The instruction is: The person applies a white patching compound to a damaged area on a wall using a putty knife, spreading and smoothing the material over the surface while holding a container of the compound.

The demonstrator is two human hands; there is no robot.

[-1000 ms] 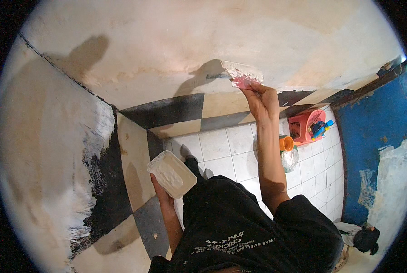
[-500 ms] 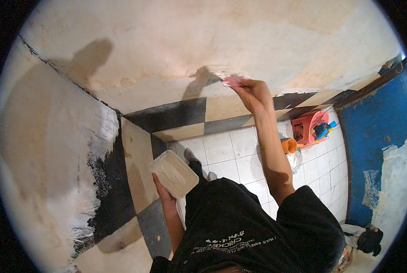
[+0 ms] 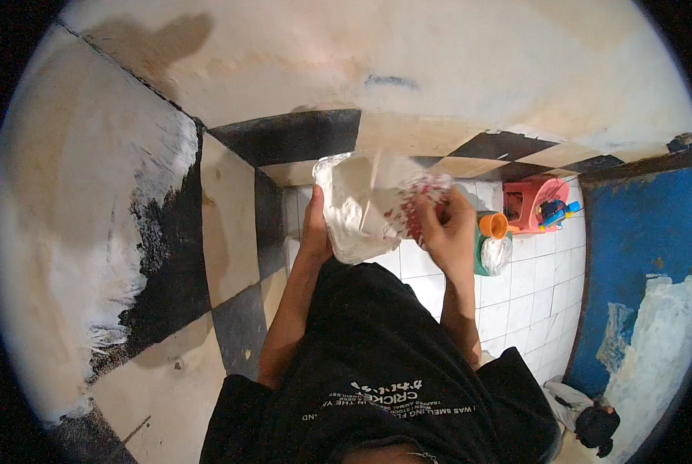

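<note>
My left hand point(image 3: 315, 230) grips the left side of a shallow white plastic tub point(image 3: 338, 251) in front of my body. White paste point(image 3: 351, 213) lies inside it, smeared up the walls. Held in my right hand point(image 3: 448, 232) is what looks like a putty knife point(image 3: 423, 203), its red part thickly spotted with white. Its pale flat end reaches over the tub's right side; whether it touches the paste I cannot tell. Ahead rises a cream wall point(image 3: 470, 69) with a small grey-blue mark point(image 3: 392, 81), above a band of black and cream checks point(image 3: 292, 138).
On the white tiled floor point(image 3: 520, 290) to the right are a pink plastic stool point(image 3: 522, 203), an orange cup point(image 3: 494, 225) and a green container point(image 3: 481, 259). A blue door point(image 3: 624, 232) with white patches stands beyond. Another person point(image 3: 596, 425) is at the lower right.
My right hand has come down from the wall to the tub with the putty knife. My left hand has raised the tub and brought it right. A grey-blue mark now shows on the wall.
</note>
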